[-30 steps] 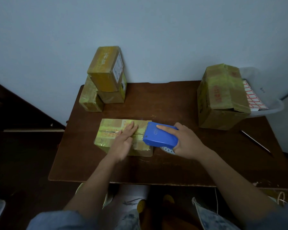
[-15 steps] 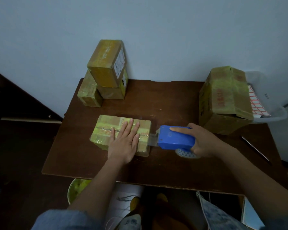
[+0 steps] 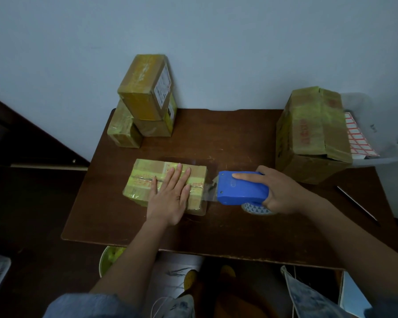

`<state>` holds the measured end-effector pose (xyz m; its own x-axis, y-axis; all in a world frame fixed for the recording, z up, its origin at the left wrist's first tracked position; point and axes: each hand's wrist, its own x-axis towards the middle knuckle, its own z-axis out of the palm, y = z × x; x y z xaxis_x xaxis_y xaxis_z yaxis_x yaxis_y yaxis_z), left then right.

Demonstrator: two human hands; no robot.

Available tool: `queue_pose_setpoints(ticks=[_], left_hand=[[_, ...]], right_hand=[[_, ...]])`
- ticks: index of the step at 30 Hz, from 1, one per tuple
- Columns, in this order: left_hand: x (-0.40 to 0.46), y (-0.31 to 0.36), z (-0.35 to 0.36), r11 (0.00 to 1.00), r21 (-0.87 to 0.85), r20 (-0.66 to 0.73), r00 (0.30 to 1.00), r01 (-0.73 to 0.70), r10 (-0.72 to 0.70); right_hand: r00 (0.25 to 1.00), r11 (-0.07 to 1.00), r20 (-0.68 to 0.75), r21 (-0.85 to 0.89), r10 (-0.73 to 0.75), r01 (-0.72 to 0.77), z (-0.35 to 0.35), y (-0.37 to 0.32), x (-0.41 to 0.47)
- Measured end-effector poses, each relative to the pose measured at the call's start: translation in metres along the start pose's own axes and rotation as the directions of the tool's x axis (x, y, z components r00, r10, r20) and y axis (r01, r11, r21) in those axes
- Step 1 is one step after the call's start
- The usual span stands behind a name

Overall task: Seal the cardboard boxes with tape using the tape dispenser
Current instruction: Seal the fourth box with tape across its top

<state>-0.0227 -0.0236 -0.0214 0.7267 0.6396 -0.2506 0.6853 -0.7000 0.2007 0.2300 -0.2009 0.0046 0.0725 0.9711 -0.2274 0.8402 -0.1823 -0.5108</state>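
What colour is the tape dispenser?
Blue, the dispenser held in the right hand; head view, the only one.

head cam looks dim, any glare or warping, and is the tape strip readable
Head view: dim and flat, with dark floor corners; wide-angle bowing curves the table edges; faint glare on the clear tape strip stretched from the flat box to the blue tape dispenser; both left hand and right hand are sharp.
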Motion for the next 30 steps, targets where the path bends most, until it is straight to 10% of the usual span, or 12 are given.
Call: queue_pose_setpoints(ticks=[9, 30], left_hand=[[0.0, 0.001, -0.002, 1.0, -0.006, 0.009, 1.0, 0.008, -0.008], [-0.001, 0.0, -0.001, 1.0, -0.021, -0.003, 1.0, -0.002, 0.002]], right_hand=[[0.998, 0.994, -0.05, 0.103, -0.028, 0.033, -0.005, 0.0, -0.007], [0.974, 0.959, -0.182, -0.271, -0.136, 0.084, -0.049, -0.023, -0.021]])
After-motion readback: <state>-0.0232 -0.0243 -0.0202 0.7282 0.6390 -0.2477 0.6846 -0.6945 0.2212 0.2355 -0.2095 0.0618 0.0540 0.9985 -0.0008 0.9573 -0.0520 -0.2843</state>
